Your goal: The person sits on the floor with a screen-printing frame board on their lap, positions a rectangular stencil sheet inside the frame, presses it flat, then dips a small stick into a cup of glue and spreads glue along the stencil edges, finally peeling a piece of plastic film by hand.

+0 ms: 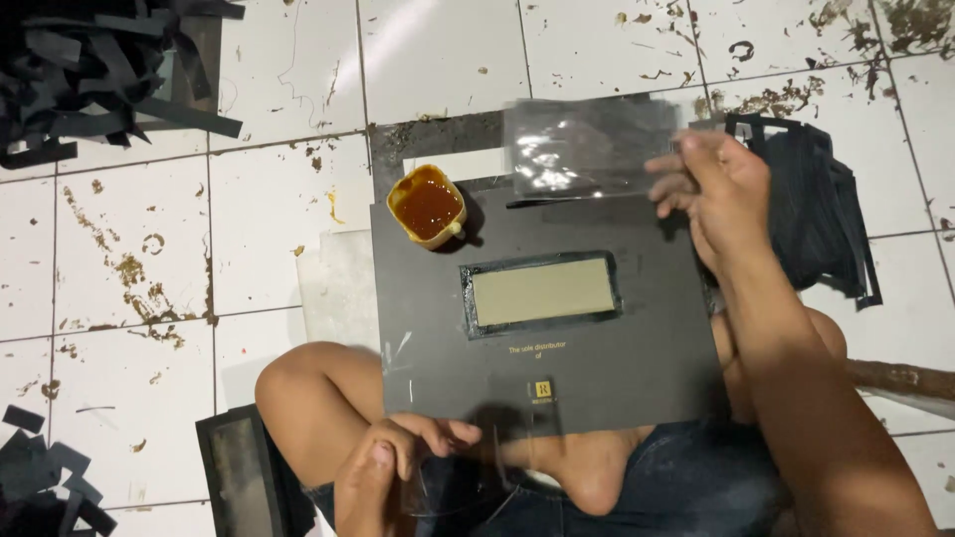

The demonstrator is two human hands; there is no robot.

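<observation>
head view: looking down at a person sitting on a stained white tile floor [279, 189]
board: black card [542, 308] with a rectangular window lies across the lap, centre of view
right hand [721, 194]: at 2 o'clock, fingers pinched on a clear plastic sheet [587, 144] at the card's top edge
left hand [393, 452]: at 7 o'clock, fingers curled over the card's near edge, closed on another clear sheet [468, 477]
cup [428, 206]: small yellow cup of amber liquid, on the card's corner at 11 o'clock
scraps: black strips [95, 70] at 10 o'clock, black frames [821, 214] at 3 o'clock, well apart from the card
</observation>
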